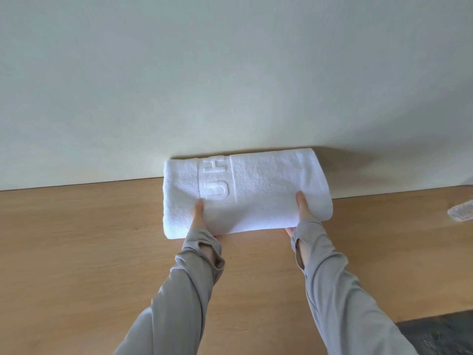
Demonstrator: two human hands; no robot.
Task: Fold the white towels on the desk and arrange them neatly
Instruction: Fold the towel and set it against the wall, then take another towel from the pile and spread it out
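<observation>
Towel, one, folded, in the grip of left hand and right hand

A plain pale wall fills the upper half of the view and meets the back edge of the wooden surface; a soft shadow darkens its right part; at the far right a clear, crinkled plastic-looking item lies on the surface, cut off by the frame; in the bottom right corner sits a dark mottled patch, unidentifiable.
</observation>
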